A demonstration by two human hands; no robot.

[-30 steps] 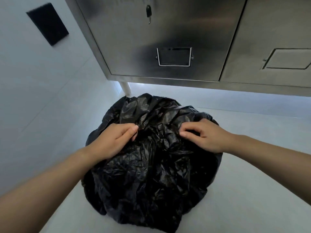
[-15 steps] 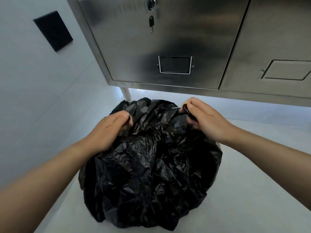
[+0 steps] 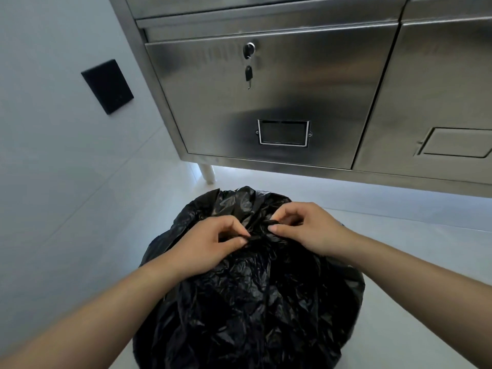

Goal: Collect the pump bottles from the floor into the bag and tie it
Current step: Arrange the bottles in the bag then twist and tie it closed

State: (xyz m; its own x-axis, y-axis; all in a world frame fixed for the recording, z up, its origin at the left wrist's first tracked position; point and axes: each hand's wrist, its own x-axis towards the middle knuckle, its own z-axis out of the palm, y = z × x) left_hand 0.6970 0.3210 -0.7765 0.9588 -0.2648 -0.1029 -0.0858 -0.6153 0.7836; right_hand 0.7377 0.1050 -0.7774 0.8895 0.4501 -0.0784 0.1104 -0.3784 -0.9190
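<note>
Black bag on pale floor, bulging, mouth gathered at top. Left hand pinched shut on twisted plastic strand; right hand likewise closed on same strand just beside it — fingertips nearly touching. Pump bottles not visible. Beyond the grip — steel cabinet, key hanging from lock.

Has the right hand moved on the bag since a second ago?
Yes. The right hand has shifted inward along the bag toward the left hand, pinching the gathered top.
</note>
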